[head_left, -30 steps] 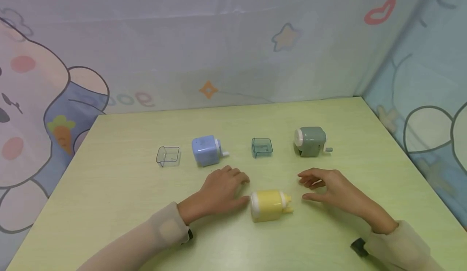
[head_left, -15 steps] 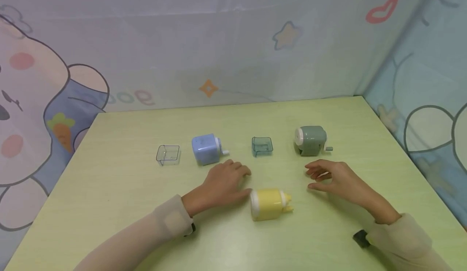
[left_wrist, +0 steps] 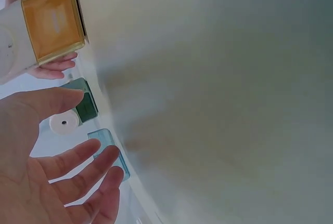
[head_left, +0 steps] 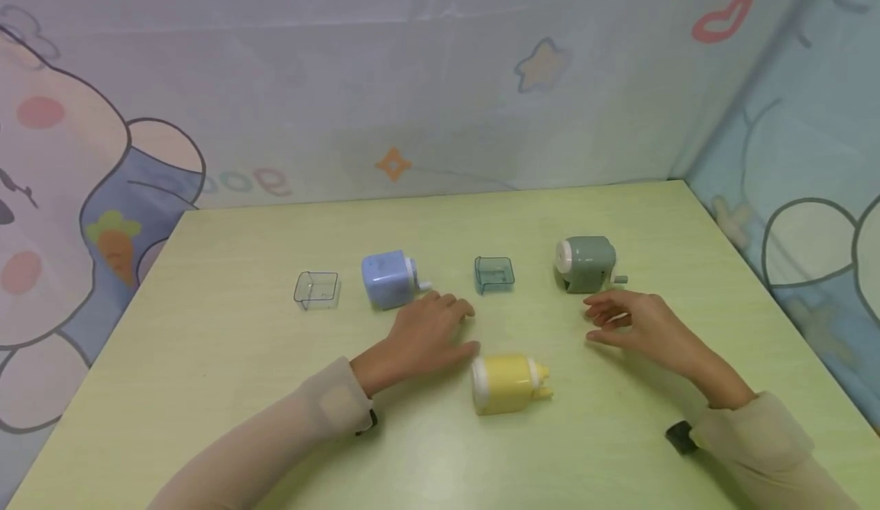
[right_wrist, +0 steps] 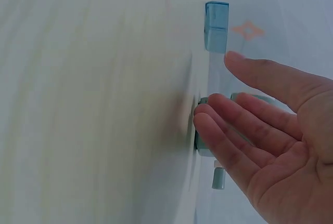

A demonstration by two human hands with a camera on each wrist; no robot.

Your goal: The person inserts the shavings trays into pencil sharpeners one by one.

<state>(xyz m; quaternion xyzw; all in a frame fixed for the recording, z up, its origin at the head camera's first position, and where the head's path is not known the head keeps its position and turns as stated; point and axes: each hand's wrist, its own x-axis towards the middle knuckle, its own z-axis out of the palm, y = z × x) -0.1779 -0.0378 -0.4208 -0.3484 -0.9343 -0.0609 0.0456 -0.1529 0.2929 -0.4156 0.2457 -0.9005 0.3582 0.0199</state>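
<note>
My left hand [head_left: 428, 336] is above the table between the blue pencil sharpener [head_left: 389, 279] and the yellow pencil sharpener [head_left: 507, 384], its fingers relaxed and holding nothing. The thumb tip is close to the white end of the yellow sharpener in the head view. My right hand [head_left: 639, 327] hovers just in front of the dark green pencil sharpener [head_left: 588, 264], thumb and fingers parted with nothing between them. In the right wrist view the fingers partly hide the green sharpener, and its grey crank handle [right_wrist: 218, 178] shows below them.
A clear shavings drawer [head_left: 317, 290] lies left of the blue sharpener. A teal see-through drawer [head_left: 493, 274] sits between the blue and green sharpeners. All stand on a pale yellow-green table [head_left: 227, 388], with a printed cloth [head_left: 309, 98] behind it.
Both hands have moved forward, away from the body. The right hand has also shifted right, closer to the green sharpener. Sharpeners and drawers stay where they were.
</note>
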